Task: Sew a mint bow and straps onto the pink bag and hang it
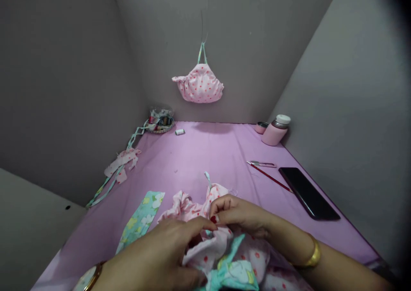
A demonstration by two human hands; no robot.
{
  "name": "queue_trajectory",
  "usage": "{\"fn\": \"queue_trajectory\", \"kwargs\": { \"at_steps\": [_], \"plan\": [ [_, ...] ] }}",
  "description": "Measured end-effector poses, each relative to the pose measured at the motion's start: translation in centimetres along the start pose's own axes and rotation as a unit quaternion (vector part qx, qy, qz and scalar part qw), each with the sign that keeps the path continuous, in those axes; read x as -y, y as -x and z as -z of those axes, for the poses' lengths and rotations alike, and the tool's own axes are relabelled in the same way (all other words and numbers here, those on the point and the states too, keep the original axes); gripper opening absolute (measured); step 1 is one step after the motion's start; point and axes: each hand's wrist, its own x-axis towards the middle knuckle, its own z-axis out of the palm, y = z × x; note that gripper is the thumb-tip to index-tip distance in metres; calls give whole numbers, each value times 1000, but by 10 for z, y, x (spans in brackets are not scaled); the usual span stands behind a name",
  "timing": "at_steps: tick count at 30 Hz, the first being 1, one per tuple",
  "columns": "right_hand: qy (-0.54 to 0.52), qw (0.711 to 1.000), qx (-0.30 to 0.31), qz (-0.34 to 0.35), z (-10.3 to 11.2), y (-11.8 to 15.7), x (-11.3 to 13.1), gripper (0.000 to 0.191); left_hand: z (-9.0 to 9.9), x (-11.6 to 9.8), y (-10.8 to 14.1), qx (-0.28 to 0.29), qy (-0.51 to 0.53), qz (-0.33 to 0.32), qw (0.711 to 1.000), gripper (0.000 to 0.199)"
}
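My left hand [170, 246] grips a pink polka-dot cloth piece [208, 250] at the front of the table, its thumb and fingers closed on the gathered fabric. Pinching the same cloth from the other side is my right hand [239, 214], its fingertips meeting near my left index finger. Whether a needle sits in that pinch is hidden. A teal floral bow [233, 274] is tied on the cloth below my hands. A thin teal strap end pokes up at the far side. Left of the cloth lies a teal floral fabric strip [141, 218], partly covered by my left forearm.
A pink dotted cloth pouch [202, 85] hangs at the back wall. On the right are a phone [306, 192], a red pencil [272, 177], thread snips [263, 164] and a pink jar [275, 132]. A basket [160, 126] and fabric scraps [123, 160] line the left edge.
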Motion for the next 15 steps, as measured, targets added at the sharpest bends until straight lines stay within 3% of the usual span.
{"fn": "queue_trajectory", "kwargs": {
  "at_steps": [3,7,10,12,15],
  "plan": [
    [-13,1000,-4,-19,1,-2,-1,10,-4,13,-4,-1,114,4,994,54],
    [13,999,24,-19,5,-3,2,12,-6,27,-9,71,313,34,946,55],
    [69,996,50,28,6,-4,7,19,-6,30,-11,98,323,33,941,55],
    [81,994,32,69,5,-5,10,23,-5,29,-11,103,306,26,946,53],
    [71,992,69,77,-1,-6,13,27,-2,21,-7,74,224,13,972,37]
  ]
}}
